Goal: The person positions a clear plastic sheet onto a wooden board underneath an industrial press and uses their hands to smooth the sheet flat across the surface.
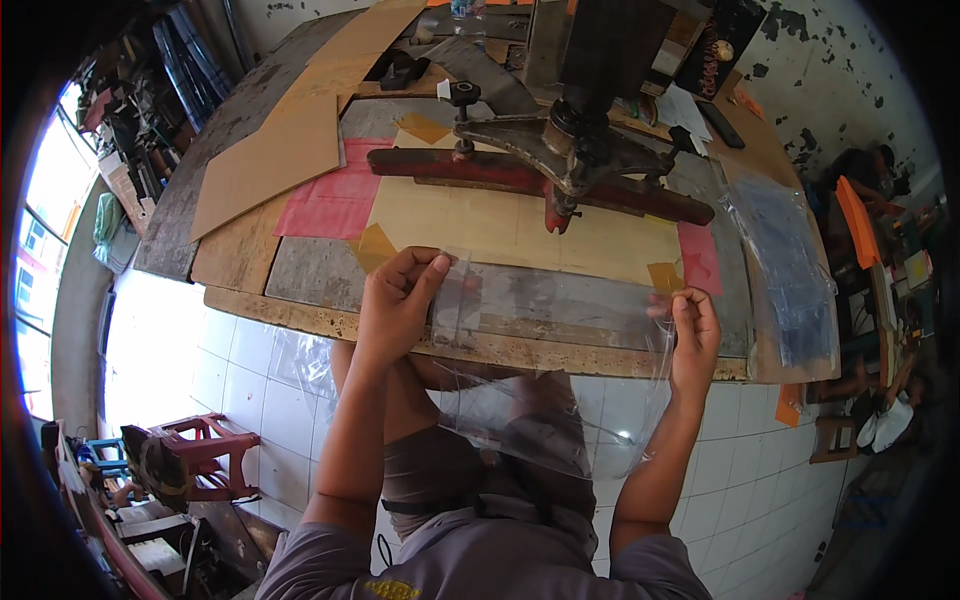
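Observation:
A clear plastic sheet (560, 325) stretches between my two hands and hangs over the table's front edge above my lap. My left hand (393, 295) pinches its upper left corner between thumb and fingers. Its upper right corner is in the closed fingers of my right hand (695, 328). Just beyond the sheet lies a pale yellow sheet (480, 222), fixed with brown tape (376, 246) at its corners. Above that stands a press with a long dark red bar (540, 180); the bar hides part of the yellow sheet.
Pink sheets (325, 195) flank the yellow one. Cardboard (270, 165) covers the table's left side. A stack of clear plastic sheets (790, 270) lies at the right edge. A red stool (208, 450) stands on the tiled floor at left. Other people (885, 415) are at far right.

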`<state>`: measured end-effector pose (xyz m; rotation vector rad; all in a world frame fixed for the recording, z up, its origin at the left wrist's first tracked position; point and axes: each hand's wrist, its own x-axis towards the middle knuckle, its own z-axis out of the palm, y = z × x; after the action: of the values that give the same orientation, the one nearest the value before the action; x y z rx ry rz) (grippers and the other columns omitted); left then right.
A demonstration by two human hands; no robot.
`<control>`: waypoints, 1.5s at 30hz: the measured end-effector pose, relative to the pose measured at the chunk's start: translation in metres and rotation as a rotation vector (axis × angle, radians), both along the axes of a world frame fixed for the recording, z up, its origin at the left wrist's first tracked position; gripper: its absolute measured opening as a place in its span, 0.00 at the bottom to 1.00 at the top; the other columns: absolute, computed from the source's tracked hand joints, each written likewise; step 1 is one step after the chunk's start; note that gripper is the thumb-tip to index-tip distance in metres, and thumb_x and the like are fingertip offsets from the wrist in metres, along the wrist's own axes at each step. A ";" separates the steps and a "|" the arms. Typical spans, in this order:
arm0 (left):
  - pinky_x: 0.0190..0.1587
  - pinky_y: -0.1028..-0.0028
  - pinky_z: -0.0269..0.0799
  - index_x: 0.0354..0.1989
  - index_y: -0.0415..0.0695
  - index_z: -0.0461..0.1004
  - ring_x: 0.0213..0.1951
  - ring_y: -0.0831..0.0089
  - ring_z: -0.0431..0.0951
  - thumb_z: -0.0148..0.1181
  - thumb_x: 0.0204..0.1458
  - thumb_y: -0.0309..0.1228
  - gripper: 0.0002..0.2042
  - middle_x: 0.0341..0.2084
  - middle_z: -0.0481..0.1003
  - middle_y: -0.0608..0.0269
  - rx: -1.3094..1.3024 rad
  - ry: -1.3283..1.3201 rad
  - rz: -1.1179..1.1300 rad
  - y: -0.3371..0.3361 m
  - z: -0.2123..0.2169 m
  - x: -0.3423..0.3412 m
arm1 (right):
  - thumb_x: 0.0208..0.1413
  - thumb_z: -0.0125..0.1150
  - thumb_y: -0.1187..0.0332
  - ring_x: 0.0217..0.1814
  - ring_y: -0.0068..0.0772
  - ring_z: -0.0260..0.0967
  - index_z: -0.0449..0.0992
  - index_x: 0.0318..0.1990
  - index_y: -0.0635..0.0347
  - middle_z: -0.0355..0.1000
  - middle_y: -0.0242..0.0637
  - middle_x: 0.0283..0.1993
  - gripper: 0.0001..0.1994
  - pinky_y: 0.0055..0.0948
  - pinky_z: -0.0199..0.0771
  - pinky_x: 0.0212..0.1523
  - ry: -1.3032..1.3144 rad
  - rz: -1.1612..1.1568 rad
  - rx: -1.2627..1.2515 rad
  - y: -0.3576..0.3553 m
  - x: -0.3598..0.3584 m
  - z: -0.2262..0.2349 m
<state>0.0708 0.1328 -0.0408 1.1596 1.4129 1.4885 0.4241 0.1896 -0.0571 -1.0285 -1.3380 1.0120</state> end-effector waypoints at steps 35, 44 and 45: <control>0.38 0.84 0.66 0.41 0.35 0.75 0.32 0.89 0.70 0.59 0.65 0.30 0.08 0.28 0.78 0.71 -0.020 0.092 0.046 0.004 -0.010 -0.001 | 0.70 0.54 0.67 0.53 0.37 0.78 0.71 0.54 0.65 0.78 0.47 0.51 0.12 0.33 0.70 0.58 0.044 0.227 -0.011 -0.004 -0.002 0.016; 0.39 0.84 0.67 0.41 0.35 0.76 0.34 0.89 0.71 0.59 0.65 0.29 0.08 0.30 0.79 0.71 0.052 0.066 0.015 0.004 -0.012 0.001 | 0.69 0.53 0.69 0.44 0.35 0.80 0.74 0.53 0.69 0.78 0.45 0.44 0.13 0.35 0.81 0.48 0.041 0.142 -0.029 -0.002 0.001 0.009; 0.39 0.83 0.67 0.41 0.35 0.76 0.35 0.88 0.71 0.59 0.65 0.29 0.08 0.31 0.79 0.71 0.053 0.060 0.015 0.004 -0.012 0.001 | 0.69 0.53 0.69 0.43 0.35 0.80 0.74 0.53 0.69 0.78 0.45 0.43 0.13 0.35 0.81 0.47 0.041 0.132 -0.031 -0.002 0.001 0.009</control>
<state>0.0718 0.1370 -0.0526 1.2376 1.4326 1.5218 0.4249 0.1874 -0.0482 -0.9469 -1.3745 1.1491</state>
